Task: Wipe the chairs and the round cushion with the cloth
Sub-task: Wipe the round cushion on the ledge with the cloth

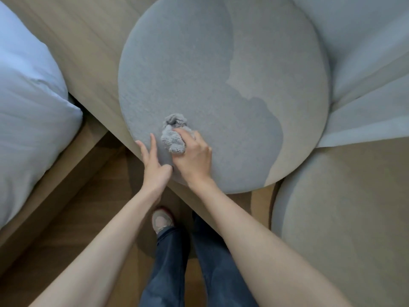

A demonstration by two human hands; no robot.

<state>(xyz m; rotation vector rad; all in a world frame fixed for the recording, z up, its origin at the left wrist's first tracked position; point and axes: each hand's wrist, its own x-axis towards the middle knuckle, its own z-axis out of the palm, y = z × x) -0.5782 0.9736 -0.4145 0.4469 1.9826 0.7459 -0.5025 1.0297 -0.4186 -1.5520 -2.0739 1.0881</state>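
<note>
At frame centre: round cushion [221, 85], step judged as wiping its top | lower-left rim: left hand [152, 160] flat, fingers straight, steadying | beside it: right hand [194, 156] clutches bunched cloth [173, 138] pressed on cushion | next: probably sweep cloth toward upper right.

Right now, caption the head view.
Right hand holds bunched cloth on the round cushion; left hand touches its near edge.

On the surface [88, 52] lies the round cushion [210, 74]; cloth [173, 138] on its near-left part; pillow [28, 103] left; second cushion [343, 218] near-right.
</note>
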